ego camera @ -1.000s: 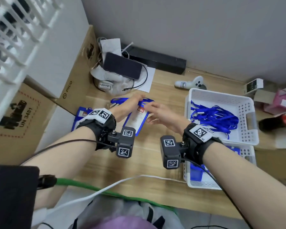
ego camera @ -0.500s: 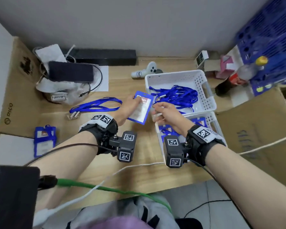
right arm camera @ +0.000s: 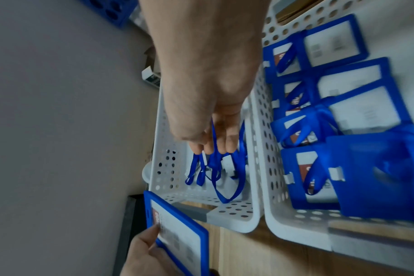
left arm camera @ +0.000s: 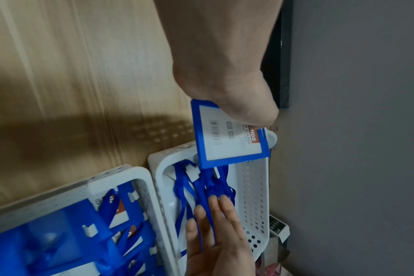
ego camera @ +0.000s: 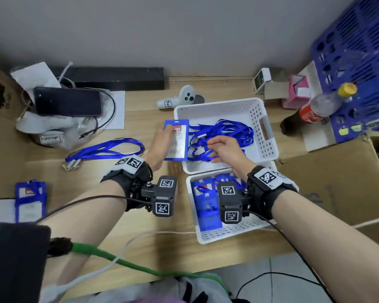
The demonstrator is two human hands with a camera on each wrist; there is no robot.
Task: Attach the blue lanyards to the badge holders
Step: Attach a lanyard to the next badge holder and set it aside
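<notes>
My left hand (ego camera: 160, 145) grips a blue badge holder (ego camera: 176, 141) by its left edge and holds it upright over the left rim of the far white basket (ego camera: 269, 136). The thumb lies on the holder's card (left arm camera: 227, 143). My right hand (ego camera: 223, 149) reaches into that basket among the tangled blue lanyards (ego camera: 228, 130). Its fingers (left arm camera: 215, 205) are fairly straight, and one strap (right arm camera: 213, 134) runs between them across the palm. The near white basket (ego camera: 228, 235) holds several blue badge holders (ego camera: 206, 206).
A loose blue lanyard (ego camera: 105, 149) lies on the wooden table left of my hands, and a badge with a lanyard (ego camera: 30, 200) lies at the far left. A white controller (ego camera: 179, 99), phone (ego camera: 67, 101), bottle (ego camera: 315, 108), blue crate (ego camera: 359, 51) and cardboard box (ego camera: 337, 182) surround the baskets.
My view swung right. The left hand carried the badge holder right to the far basket's edge. The right hand left the holder and went into the lanyards.
</notes>
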